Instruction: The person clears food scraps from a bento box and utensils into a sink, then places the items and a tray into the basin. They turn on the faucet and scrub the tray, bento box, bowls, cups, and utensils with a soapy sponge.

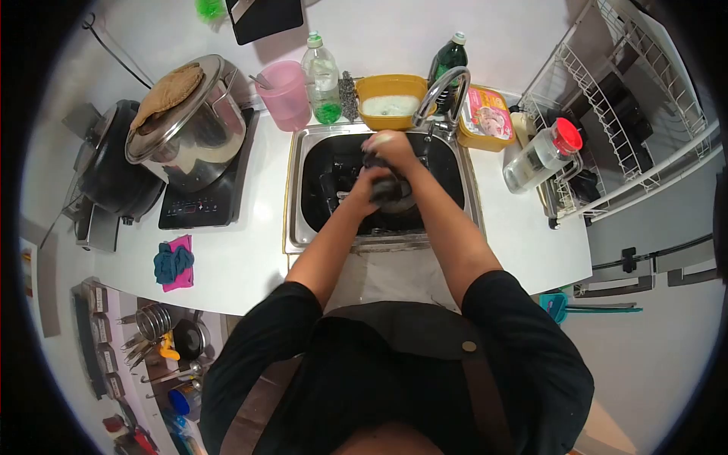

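Note:
My left hand [367, 190] is closed around a dark, blurred object [388, 188] above the sink [295, 220]. I cannot make out what kind of thing it is. Just beyond it, my right hand [391, 150] is also closed, bearing on the upper end of the same dark object. A small pale patch shows at its fingers, too smeared by motion to name. Below both hands, the black basin [318, 163] contains dark wet items and something with a light metallic glint, partly hidden by my forearms.
Behind the sink stand a pink pitcher [285, 95], a clear soap bottle [321, 83], a yellow tub [388, 98] of suds and the faucet [447, 83]. A steel pot [201, 144] sits on the induction cooker [199, 205] at left. A red-lidded jug [538, 159] and dish rack [607, 98] are right.

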### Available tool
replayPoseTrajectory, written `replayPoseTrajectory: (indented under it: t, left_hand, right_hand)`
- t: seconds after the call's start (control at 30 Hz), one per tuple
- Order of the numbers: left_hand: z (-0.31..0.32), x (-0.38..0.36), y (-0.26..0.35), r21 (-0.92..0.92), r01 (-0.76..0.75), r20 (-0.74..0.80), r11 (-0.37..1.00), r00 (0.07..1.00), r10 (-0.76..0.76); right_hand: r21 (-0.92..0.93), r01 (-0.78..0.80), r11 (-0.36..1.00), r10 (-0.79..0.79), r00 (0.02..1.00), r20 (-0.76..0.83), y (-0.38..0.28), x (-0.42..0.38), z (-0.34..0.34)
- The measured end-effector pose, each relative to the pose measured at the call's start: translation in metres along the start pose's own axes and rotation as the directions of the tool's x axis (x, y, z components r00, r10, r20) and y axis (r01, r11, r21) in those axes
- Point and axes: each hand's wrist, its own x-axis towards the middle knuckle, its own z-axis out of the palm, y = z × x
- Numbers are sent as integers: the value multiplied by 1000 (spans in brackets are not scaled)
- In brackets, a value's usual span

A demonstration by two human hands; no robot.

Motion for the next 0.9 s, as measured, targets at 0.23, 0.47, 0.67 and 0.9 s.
replayPoseTrajectory:
  t: [0.23, 0.47, 0.67, 0.9]
  left_hand:
    - [-5, 47, 12, -507, -249, -238, 825, 961, 143]
    - [22, 22, 7, -467, 9, -197, 884, 974, -114]
    - [11, 27, -14, -390, -8, -172, 921, 983, -64]
    - [-23, -8, 10, 662, -398, 334, 635, 915, 225]
  right_hand:
    - [77, -156, 985, 168, 740, -651, -39, -49, 83]
    - [-371, -35, 928, -179, 830, -528, -34, -59, 49]
    - [-644, 27, 765, -281, 913, -296, -50, -51, 22]
    - [-490, -46, 871, 50, 999, -6, -80, -41, -12]
